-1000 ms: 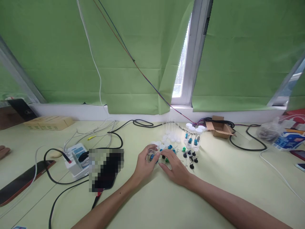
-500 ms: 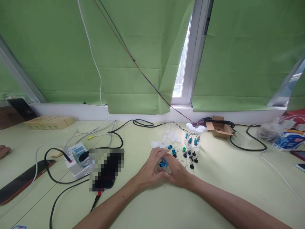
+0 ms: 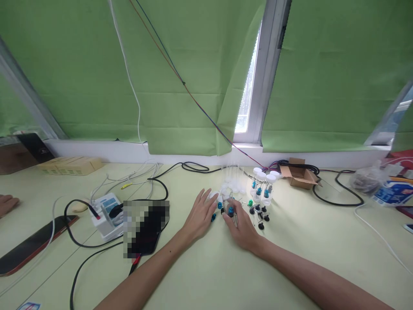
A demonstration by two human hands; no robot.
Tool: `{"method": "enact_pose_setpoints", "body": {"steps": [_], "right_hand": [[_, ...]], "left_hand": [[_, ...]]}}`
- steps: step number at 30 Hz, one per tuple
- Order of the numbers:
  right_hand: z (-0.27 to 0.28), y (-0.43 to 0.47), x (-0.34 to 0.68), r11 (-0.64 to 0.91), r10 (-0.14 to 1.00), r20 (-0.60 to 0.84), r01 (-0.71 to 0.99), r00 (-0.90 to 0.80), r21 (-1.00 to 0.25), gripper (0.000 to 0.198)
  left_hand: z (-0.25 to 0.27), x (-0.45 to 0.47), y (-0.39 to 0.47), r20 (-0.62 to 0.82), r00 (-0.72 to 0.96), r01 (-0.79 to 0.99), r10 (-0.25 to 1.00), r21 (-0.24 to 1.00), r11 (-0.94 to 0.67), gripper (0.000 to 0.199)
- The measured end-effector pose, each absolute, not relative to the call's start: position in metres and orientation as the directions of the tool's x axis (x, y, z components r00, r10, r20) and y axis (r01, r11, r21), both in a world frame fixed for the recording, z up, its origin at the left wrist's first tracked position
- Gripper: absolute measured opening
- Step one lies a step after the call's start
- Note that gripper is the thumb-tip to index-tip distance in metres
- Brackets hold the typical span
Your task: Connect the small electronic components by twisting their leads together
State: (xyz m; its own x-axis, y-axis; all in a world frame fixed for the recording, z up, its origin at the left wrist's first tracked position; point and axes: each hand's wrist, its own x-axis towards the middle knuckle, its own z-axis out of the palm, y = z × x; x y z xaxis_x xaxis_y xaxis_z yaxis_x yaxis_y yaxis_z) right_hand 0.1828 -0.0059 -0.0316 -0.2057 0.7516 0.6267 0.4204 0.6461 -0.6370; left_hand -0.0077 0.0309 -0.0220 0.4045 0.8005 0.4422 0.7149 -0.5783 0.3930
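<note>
My right hand [image 3: 242, 226] is closed round a clear plastic tube [image 3: 227, 196], which stands nearly upright with a small blue part [image 3: 230, 211] inside. To its left my left hand [image 3: 201, 213] is open, fingers spread, close to several white caps [image 3: 213, 196] that it partly covers. Between the hands lie loose blue pieces [image 3: 220, 206]. Just right of my right hand are a green piece [image 3: 250, 203] and several black pieces [image 3: 261, 226] with thin metal pins. Behind them stand capped clear tubes [image 3: 259, 190] with blue parts inside.
Uncapped clear tubes [image 3: 234, 178] stand behind my hands. A cardboard box [image 3: 298, 175] sits back right among black cables. To the left are a power strip [image 3: 108, 217], a blurred-out phone-like device [image 3: 148, 228] and a dark flat device [image 3: 32, 245]. Another person's hand [image 3: 8, 206] rests at far left.
My hands, together round the tube before, have parted. My left hand has moved left and opened out toward the white caps; my right hand keeps the tube, now more visible.
</note>
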Motion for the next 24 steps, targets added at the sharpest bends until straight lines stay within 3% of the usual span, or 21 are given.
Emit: {"method": "enact_pose_setpoints", "body": {"steps": [7,24], "right_hand": [[-0.030,-0.007,0.182,0.654,0.746,0.627,0.430,-0.226,-0.623,0.034],[-0.028,-0.007,0.181,0.638,0.762,0.597,0.449,-0.252,-0.625,0.032]], "left_hand": [[-0.022,-0.005,0.033,0.405,0.503,0.700,0.764,0.328,-0.634,0.043],[-0.015,-0.003,0.031,0.436,0.380,0.576,0.816,0.578,-0.578,0.032]]}}
